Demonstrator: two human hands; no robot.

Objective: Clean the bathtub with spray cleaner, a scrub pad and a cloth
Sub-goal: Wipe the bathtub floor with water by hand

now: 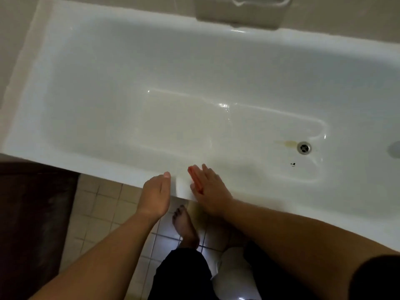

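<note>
The white bathtub [108,161] fills the view, seen from above. On its near rim and inner wall lies an orange scrub pad [193,175]. My right hand [211,189] lies flat on the pad with straight fingers pressing it to the tub. My left hand [154,192] is just left of it at the rim's outer edge, thumb up against the rim. Its fingers are hidden and nothing shows in it. A yellowish stain [286,144] sits left of the metal drain [304,147], with dark specks [292,164] below. No spray bottle or cloth is clearly visible.
A recessed soap holder [238,14] sits in the wall above the far rim. A dark brown mat [32,224] lies at the left on the tiled floor [104,204]. My bare foot [185,226] stands below the rim, beside a blurred white object [234,276].
</note>
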